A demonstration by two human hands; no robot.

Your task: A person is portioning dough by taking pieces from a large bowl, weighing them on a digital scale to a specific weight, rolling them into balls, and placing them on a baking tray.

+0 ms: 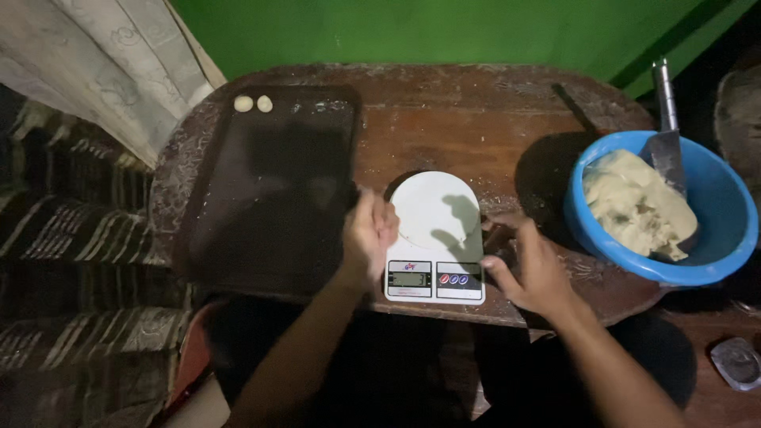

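Note:
A white kitchen scale point(436, 212) with a round platform and a small display stands at the near edge of the wooden table point(444, 111). Its platform is bare. My left hand point(369, 235) is curled into a loose fist against the scale's left edge; nothing shows between its fingers. My right hand point(533, 271) rests at the scale's right side, fingers apart, thumb by the front corner with the buttons. To the right stands a blue bowl point(713, 261) holding a big lump of pale dough point(634, 202), with a metal scraper point(667, 143) stuck in it.
A dark baking tray point(269, 198) covers the table's left part, with two small dough balls point(254, 104) in its far corner. A green wall runs behind, a curtain point(103, 55) hangs at the left, and a small grey object point(737, 363) lies lower right.

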